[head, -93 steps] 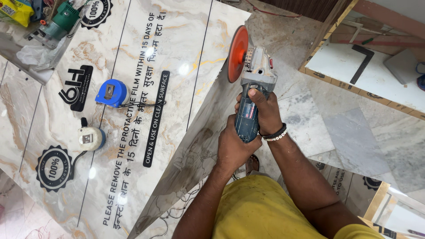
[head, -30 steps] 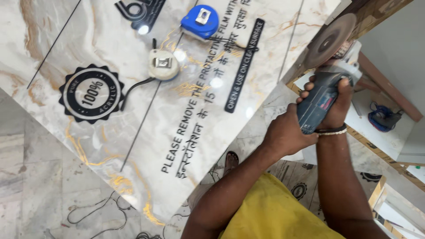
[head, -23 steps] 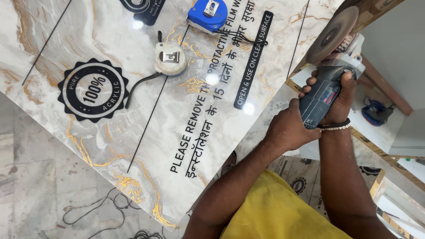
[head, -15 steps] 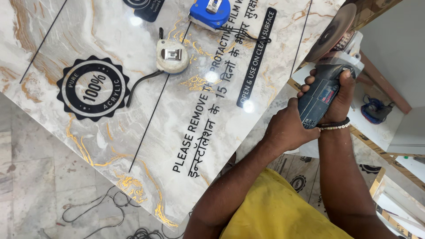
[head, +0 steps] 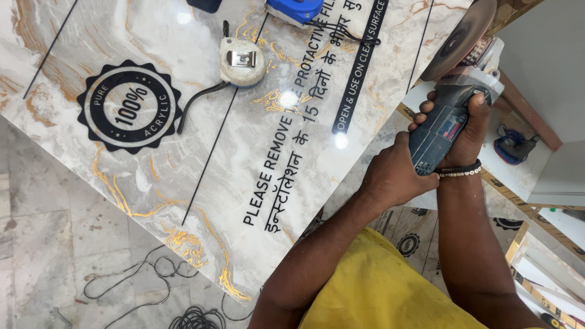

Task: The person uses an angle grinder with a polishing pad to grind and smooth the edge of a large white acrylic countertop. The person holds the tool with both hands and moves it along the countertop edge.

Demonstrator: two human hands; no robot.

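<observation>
The grinder (head: 454, 116) is held in both hands at the right side of the view, beyond the right edge of the big sheet (head: 201, 158). Its dark blue body points up and to the right, and its round disc (head: 458, 39) is at the far end, near the top edge of the picture, above the hands. The right hand (head: 466, 137) is closed around the body from the right side, with the thumb lying on top near the grey head; a beaded bracelet (head: 458, 172) sits on this wrist. The left hand (head: 393, 176) is closed on the rear end of the body, just below and to the left of the right hand, and the two hands touch each other there. So the tool lies between the palms, and the disc is well in front of the fingers. If the disc touches something, I cannot tell, because it is blurred.

The sheet is white marble pattern with gold veins, a round black seal and black printed lines. On it lies a white tape measure (head: 242, 60) with a metal clip and a dark strap, well apart from the hands. A blue tape measure (head: 295, 9) lies at the top edge, cut off by the frame.

Right of the grinder there is a shallow wooden frame with a white bottom (head: 518, 176); inside it lies a small blue object (head: 513, 145). Thin black cables (head: 152, 286) lie on the floor at the lower left. The person wears a yellow shirt (head: 378, 292).
</observation>
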